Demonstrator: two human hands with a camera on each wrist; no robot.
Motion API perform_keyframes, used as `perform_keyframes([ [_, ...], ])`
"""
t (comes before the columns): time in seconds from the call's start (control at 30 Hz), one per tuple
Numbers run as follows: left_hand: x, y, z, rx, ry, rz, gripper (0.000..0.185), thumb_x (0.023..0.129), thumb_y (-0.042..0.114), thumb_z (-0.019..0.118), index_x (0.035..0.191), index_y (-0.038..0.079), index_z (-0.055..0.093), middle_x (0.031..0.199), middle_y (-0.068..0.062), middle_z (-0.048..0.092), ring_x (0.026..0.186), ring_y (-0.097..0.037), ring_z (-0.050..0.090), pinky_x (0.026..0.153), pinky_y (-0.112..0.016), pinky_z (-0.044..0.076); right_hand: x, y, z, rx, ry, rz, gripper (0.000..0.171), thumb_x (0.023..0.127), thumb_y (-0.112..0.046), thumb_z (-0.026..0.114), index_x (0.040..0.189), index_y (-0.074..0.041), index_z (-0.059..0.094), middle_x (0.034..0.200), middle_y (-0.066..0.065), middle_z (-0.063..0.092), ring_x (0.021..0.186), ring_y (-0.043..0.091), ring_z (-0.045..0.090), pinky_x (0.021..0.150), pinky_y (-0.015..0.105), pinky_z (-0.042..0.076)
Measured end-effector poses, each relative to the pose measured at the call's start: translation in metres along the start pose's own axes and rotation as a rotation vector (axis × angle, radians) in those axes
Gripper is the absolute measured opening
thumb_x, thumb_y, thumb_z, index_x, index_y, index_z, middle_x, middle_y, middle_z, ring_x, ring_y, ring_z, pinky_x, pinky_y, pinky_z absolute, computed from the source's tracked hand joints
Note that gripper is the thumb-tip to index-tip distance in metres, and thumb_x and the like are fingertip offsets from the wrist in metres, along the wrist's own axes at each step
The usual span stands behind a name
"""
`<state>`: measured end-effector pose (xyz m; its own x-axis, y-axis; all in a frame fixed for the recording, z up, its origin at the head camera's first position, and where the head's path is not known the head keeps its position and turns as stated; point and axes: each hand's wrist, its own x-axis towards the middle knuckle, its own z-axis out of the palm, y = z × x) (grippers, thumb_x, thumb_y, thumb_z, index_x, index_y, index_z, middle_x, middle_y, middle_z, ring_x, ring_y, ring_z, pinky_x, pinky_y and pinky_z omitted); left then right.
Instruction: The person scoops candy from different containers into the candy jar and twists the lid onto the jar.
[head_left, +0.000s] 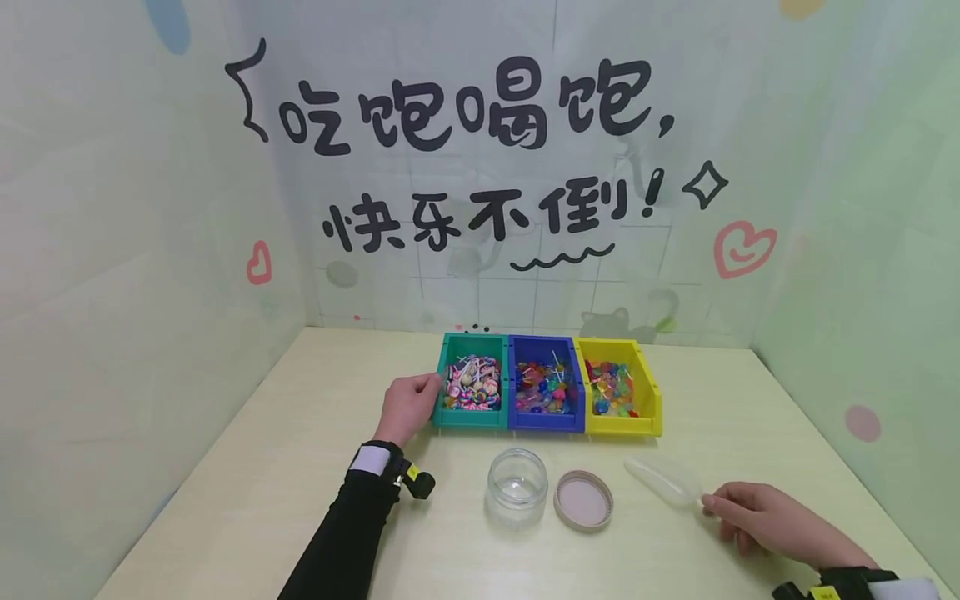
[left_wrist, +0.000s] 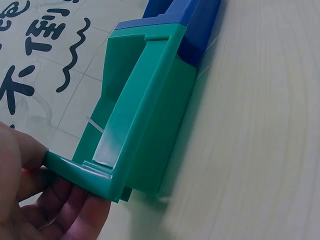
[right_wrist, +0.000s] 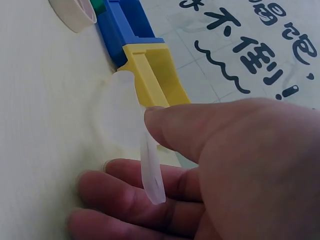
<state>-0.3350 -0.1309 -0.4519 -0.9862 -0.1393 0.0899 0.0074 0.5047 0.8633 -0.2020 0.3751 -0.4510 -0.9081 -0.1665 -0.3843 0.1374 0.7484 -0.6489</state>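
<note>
I am gripping the green bin by its left rim with my left hand, while my right hand is pinching the light, slippery plastic scoop by its handle on the table.

Glossy plastic green bin, translucent plastic scoop, clear jar, matt wood-grain table

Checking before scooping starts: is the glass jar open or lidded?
Open: the jar stands upright, its lid lying beside it.
</note>
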Motion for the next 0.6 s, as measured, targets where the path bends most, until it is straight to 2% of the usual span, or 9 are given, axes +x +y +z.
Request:
perform_keyframes([
  [0.17, 0.000, 0.000, 0.000, -0.007, 0.002, 0.009, 0.046, 0.105, 0.037, 0.054, 0.072, 0.005, 0.061, 0.060, -0.001, 0.039, 0.068, -0.022, 0.047, 0.059, -0.029, 0.035, 0.000, 0.006, -0.002, 0.050, -0.045, -0.071, 0.039, 0.104, -0.044, 0.054, 0.105, -0.008, 0.066, 0.080, 0.006, 0.062, 0.069, 0.020, 0.057, 0.056, 0.026, 0.043],
  [0.27, -0.001, -0.001, 0.001, -0.010, 0.003, 0.011, 0.046, 0.105, 0.037, 0.054, 0.073, 0.005, 0.063, 0.060, -0.001, 0.039, 0.068, -0.022, 0.047, 0.058, -0.029, 0.035, -0.001, 0.008, -0.003, 0.086, -0.064, -0.083, 0.038, 0.104, -0.043, 0.054, 0.106, -0.006, 0.066, 0.079, 0.005, 0.063, 0.067, 0.018, 0.056, 0.054, 0.025, 0.042],
  [0.37, 0.000, -0.001, 0.001, -0.014, 0.001, 0.007, 0.045, 0.105, 0.037, 0.054, 0.075, 0.005, 0.065, 0.060, -0.001, 0.039, 0.069, -0.022, 0.048, 0.059, -0.029, 0.035, -0.001, 0.008, -0.004, 0.110, -0.067, -0.077, 0.039, 0.105, -0.042, 0.054, 0.107, -0.005, 0.065, 0.079, 0.005, 0.061, 0.067, 0.017, 0.055, 0.055, 0.025, 0.041],
  [0.6, 0.000, -0.001, 0.001, -0.019, 0.005, 0.002, 0.045, 0.105, 0.037, 0.054, 0.075, 0.006, 0.066, 0.060, -0.001, 0.040, 0.070, -0.022, 0.048, 0.059, -0.029, 0.036, -0.005, -0.001, -0.010, 0.134, -0.061, -0.143, 0.038, 0.109, -0.034, 0.045, 0.107, 0.001, 0.060, 0.075, 0.004, 0.054, 0.061, 0.016, 0.052, 0.054, 0.029, 0.044],
])
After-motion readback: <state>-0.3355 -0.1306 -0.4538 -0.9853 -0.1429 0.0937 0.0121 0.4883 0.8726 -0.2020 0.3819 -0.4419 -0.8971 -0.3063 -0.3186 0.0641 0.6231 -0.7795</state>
